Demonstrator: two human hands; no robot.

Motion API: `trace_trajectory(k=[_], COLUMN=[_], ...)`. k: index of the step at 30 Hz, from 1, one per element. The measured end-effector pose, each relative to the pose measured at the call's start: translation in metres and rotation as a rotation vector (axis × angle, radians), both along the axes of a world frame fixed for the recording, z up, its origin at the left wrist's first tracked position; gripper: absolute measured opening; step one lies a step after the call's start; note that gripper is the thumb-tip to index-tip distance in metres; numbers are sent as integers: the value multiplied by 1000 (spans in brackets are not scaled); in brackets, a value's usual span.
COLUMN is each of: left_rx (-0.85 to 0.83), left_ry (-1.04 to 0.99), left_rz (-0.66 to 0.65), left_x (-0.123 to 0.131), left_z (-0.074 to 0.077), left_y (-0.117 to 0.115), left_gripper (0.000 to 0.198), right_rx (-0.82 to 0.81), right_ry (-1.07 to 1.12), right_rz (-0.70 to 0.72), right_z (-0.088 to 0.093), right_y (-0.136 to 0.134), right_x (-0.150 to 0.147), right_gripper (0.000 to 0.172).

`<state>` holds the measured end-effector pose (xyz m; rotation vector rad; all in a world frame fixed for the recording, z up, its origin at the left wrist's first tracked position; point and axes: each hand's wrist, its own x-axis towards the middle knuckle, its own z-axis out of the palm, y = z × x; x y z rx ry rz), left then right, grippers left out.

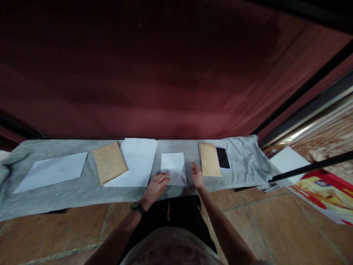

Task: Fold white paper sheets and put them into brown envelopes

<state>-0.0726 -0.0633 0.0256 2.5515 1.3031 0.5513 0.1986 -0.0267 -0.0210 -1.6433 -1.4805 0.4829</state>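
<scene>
A small white sheet (173, 163), perhaps folded, lies in front of me on the grey cloth. My left hand (157, 185), with a dark watch on its wrist, rests on the sheet's lower left edge, fingers stretched out flat. Just off the sheet's right side is my right hand (197, 177), its fingers loosely apart and nothing visible in them. Beside it lie brown envelopes (210, 160), seemingly stacked. Left of the small sheet are larger white sheets (139, 162), partly covered by another brown envelope (110, 162).
The grey cloth (244, 162) covers a long narrow surface against a dark red panel (165, 92). A dark-screened phone (223, 158) lies right of the envelopes. Another white sheet (55, 169) is at the far left. A red and yellow box (328, 195) stands at the right, behind a black bar (311, 168).
</scene>
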Motion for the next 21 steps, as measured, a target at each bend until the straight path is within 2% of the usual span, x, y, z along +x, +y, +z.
trace_trajectory(k=[4,7,10,12,14,18,21], left_rx=[-29,-49,-43,-31,-31,-76,-130], left_ry=[22,70,107,119,128,109,42], left_rz=[53,30,-1,-11,-20,-12,8], left_x=[-7,-9,-10,-12,-13,-15,-16], left_z=[-10,-17,-25,-28,-29,-28,-28], left_y=[2,6,6,4,1,-3,-3], left_gripper=[67,70,65,64,62,60,67], right_rx=[-10,-17,0,4,4,-28,-50], right_ry=[-217,-398,-546,-616,-657,-671,-649], right_rz=[292,522,690,691,635,432,346], right_z=[23,36,37,32,25,16,13], right_y=[-2,6,16,24,33,53,63], right_x=[-18,-44,-68,-77,-79,-68,-54], right_gripper=[46,45,42,43,44,47,49])
